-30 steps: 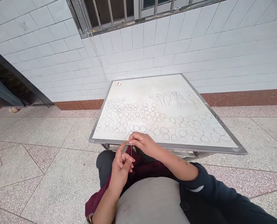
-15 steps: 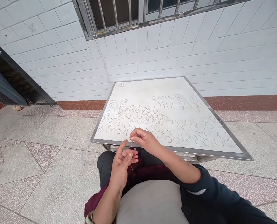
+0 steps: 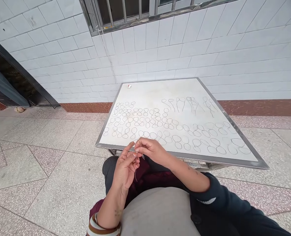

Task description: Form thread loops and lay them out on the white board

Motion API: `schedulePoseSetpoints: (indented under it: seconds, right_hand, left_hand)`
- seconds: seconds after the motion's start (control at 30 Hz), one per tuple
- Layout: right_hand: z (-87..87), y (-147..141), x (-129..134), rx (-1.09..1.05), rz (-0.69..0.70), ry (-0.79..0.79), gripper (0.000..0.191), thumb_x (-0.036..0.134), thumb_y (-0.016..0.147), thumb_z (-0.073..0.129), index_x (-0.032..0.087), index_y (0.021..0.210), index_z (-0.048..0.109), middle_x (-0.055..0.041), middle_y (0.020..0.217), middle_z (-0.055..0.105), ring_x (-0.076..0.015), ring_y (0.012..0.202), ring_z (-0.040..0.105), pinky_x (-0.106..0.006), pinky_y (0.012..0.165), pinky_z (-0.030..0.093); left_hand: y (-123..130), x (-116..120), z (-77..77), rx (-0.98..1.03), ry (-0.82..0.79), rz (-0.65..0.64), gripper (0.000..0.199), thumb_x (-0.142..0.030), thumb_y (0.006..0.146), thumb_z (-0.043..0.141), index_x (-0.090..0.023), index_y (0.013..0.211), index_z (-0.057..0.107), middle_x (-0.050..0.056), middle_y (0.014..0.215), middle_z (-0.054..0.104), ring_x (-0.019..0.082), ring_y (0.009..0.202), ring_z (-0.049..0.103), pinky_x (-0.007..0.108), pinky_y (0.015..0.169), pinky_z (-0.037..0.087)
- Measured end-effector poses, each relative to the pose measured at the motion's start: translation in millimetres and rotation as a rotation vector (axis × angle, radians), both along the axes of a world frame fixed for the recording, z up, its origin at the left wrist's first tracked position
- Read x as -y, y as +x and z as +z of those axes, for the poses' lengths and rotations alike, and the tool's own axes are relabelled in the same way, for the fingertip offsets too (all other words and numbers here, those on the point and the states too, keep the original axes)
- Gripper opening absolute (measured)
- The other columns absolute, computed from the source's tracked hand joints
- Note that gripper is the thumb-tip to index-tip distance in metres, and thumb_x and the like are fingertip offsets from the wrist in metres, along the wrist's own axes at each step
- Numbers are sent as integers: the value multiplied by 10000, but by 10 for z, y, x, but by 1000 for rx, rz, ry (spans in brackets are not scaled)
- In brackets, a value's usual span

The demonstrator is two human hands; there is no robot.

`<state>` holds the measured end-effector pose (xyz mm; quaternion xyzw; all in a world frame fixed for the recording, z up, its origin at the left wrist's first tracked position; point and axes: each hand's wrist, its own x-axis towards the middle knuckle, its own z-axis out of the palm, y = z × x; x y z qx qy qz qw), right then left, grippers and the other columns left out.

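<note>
My left hand point(image 3: 127, 165) is closed in a pinch on a thin wire point(image 3: 136, 177), whose loose end hangs below the fingers. Touching its fingertips, my right hand point(image 3: 151, 150) pinches the upper part of the same wire; the exact contact is too small to make out. Both hands are held over the near edge of a white table point(image 3: 160, 88). Rows of thin wire loops point(image 3: 178, 146) lie on the table, many of them paired rings. Toward the right rear are several loops with long loose tails point(image 3: 181, 105).
A small red and white item point(image 3: 129, 86) sits at the table's far left corner. The table has a grey metal rim point(image 3: 184, 156) and stands against a white tiled wall point(image 3: 145, 59). A barred window is above; a dark doorway is at the left.
My left fingers have closed from a looser pose and risen to meet my right fingertips. My right hand has shifted slightly down and left. The camera view has moved a little.
</note>
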<state>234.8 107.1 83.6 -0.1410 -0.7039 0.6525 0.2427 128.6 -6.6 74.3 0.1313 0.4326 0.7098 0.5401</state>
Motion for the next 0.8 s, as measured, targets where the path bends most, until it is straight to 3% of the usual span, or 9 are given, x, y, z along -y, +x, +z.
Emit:
schedulePoseSetpoints:
  seconds: [0.23, 0.6, 0.8]
  right_hand:
    - [9, -15, 8, 13, -3, 0, 69, 249, 853, 561, 203, 805, 578, 37, 679, 630, -114, 596, 632, -241, 597, 499]
    - [-33, -29, -38, 50, -29, 250, 103, 239, 865, 552, 209, 794, 621, 5, 818, 686, -136, 766, 635, -244, 693, 470]
    - [-28, -21, -57, 69, -6, 265, 108, 236, 871, 540, 212, 812, 627, 6, 810, 688, -130, 736, 628, -238, 672, 470]
  left_hand:
    - [-13, 25, 15, 0, -23, 7, 559, -157, 742, 746, -160, 1268, 557, 19, 765, 672, 56, 586, 552, 146, 522, 409]
    - [-68, 52, -32, 66, -62, -51, 615, -101, 699, 738, -174, 1281, 551, -14, 707, 630, 81, 613, 564, 176, 527, 393]
    - [-72, 55, -29, 110, -68, -45, 560, -87, 690, 750, -181, 1221, 596, -15, 747, 628, 78, 648, 586, 168, 539, 404]
